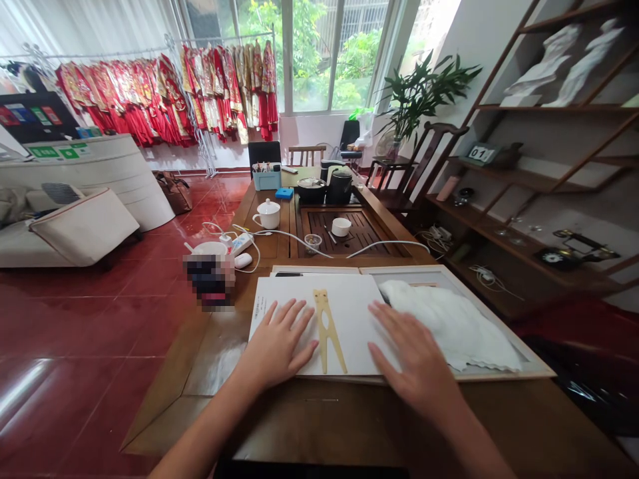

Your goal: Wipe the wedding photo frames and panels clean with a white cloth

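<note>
Both hands are held open and spread above the board [354, 319]: the left hand [274, 346] over its left half, the right hand [417, 352], softened by blur, across its right edge. Whether the board is pressed by either palm cannot be told. Between them, the forked tool [328, 334] is laid flat on the board, its eared end far and its two legs near, left ungripped. The cloth [449, 326] is partly covered by the right hand; it is spread in the frame [509, 375], whose left part is hidden under the board. At the board's far left edge, only a strip of a dark item [288, 274] is shown. Farther left, something is masked by a pixelated patch. Both forearms are cut off by the near edge.
</note>
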### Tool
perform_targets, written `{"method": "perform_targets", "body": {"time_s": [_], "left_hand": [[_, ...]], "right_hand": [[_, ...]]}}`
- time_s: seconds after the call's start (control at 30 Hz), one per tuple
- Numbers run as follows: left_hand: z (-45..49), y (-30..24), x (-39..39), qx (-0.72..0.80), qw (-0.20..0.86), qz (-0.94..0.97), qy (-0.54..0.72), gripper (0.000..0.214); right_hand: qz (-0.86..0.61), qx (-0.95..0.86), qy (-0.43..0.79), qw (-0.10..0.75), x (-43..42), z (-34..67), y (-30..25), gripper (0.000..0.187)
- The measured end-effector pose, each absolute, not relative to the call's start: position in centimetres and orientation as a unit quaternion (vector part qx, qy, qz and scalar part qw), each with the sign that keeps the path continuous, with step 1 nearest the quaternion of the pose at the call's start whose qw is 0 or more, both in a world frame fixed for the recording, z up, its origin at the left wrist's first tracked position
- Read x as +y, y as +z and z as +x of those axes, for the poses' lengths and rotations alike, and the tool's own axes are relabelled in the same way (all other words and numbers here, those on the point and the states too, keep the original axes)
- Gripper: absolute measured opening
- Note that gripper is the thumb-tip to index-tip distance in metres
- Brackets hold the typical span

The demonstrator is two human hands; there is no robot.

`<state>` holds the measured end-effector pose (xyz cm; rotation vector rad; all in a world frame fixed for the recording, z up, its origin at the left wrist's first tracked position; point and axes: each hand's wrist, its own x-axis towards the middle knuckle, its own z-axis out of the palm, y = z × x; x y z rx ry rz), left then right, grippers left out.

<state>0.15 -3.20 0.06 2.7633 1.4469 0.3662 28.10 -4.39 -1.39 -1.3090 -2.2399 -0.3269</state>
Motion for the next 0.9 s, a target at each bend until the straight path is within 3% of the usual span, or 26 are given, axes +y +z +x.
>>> {"method": "perform_targets", "body": {"time_s": [0.1, 0.2, 0.3, 0.37, 0.57, 0.8, 0.9], "left_hand": [[0.6, 0.1, -2.3, 0.483, 0.014, 0.867, 0.125, 0.058], [1.4, -0.4, -2.1, 0.489, 0.032, 0.863, 0.125, 0.068], [2.0, -1.0, -2.2, 0.490, 0.049, 0.861, 0.127, 0.078], [2.1, -1.4, -2.2, 0.490, 0.060, 0.859, 0.133, 0.079], [1.9, -1.7, -2.2, 0.490, 0.083, 0.856, 0.144, 0.078], [2.0, -1.7, -2.2, 0.487, 0.093, 0.856, 0.149, 0.077], [2.0, -1.9, -2.2, 0.486, 0.094, 0.856, 0.149, 0.078]], "right_hand": [[-0.575, -0.752, -0.176, 0.268, -2.6, 31.0, -0.9, 0.058], [-0.630, -0.721, -0.203, 0.205, -0.7, 34.3, -1.7, 0.070], [-0.642, -0.733, -0.173, 0.142, 0.5, 37.0, -3.0, 0.081], [-0.638, -0.746, -0.137, 0.135, 1.0, 38.0, -3.7, 0.077], [-0.617, -0.762, -0.112, 0.160, 1.4, 38.7, -3.4, 0.053], [-0.580, -0.735, -0.074, 0.343, -0.5, 35.5, 1.6, 0.048], [-0.487, -0.825, -0.042, 0.285, -1.7, 32.4, 3.2, 0.053]]}}
